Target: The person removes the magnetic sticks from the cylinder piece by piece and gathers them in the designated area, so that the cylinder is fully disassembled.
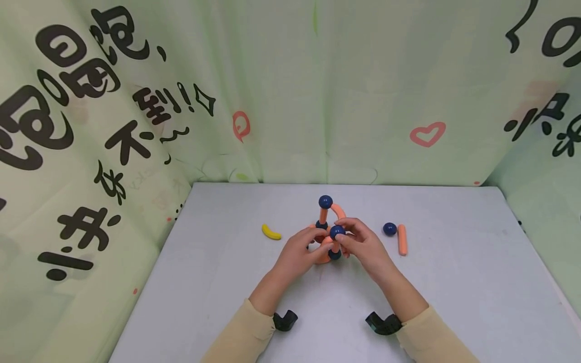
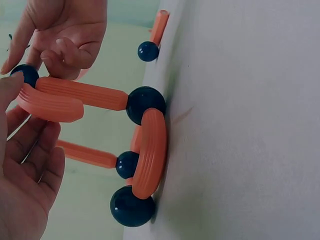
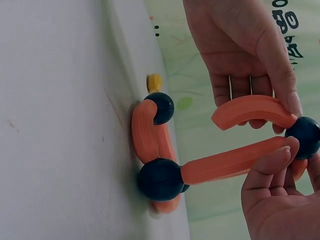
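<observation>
A magnetic building structure of orange rods and dark blue balls stands on the table between both hands. Its top ball [image 1: 337, 232] is pinched by the thumb and fingers of my right hand [image 1: 364, 248]. In my left hand [image 1: 297, 249], thumb and fingers grip a curved orange rod [image 3: 252, 107] whose one end meets that ball; its other end sticks out free. A straight orange rod [image 3: 230, 160] runs from the top ball down to a lower ball [image 3: 160, 179]. More curved rods [image 2: 151, 155] join the balls at the base. Farther back rises another ball [image 1: 325, 201] on a rod.
A loose blue ball [image 1: 389, 229] and a straight orange rod [image 1: 402, 240] lie right of the structure. On its left is a small yellow curved piece [image 1: 271, 232]. A printed curtain [image 1: 290, 91] hangs behind the white table [image 1: 218, 302].
</observation>
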Action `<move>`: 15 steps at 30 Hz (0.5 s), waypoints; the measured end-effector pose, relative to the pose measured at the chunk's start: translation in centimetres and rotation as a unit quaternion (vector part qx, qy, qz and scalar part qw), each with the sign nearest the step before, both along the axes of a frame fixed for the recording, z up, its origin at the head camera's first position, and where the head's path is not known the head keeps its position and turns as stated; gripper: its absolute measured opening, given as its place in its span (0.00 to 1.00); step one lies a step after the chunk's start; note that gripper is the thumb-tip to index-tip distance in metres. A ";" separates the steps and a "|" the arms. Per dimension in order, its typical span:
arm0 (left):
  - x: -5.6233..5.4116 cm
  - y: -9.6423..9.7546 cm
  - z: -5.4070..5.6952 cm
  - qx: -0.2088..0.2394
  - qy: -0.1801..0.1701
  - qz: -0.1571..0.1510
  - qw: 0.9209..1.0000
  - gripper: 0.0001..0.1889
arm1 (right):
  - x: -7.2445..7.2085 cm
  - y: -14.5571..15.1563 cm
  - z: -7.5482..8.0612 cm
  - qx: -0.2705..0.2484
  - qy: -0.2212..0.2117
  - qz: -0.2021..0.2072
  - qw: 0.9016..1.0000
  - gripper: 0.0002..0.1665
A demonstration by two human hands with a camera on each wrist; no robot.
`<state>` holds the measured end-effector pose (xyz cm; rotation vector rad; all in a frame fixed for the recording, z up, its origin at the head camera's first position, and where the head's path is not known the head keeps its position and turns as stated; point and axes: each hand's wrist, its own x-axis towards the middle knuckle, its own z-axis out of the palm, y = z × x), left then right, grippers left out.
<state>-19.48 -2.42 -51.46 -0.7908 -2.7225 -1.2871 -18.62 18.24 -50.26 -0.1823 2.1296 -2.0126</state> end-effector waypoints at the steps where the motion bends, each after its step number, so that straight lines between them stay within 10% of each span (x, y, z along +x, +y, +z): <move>1: 0.0 0.0 0.0 0.001 0.003 0.001 1.000 0.19 | -0.1 0.1 0.0 0.001 -0.001 0.001 1.000 0.28; 15: -0.2 0.3 0.2 0.015 -0.002 0.006 1.000 0.16 | -1.3 1.0 0.3 0.037 -0.007 0.015 0.999 0.25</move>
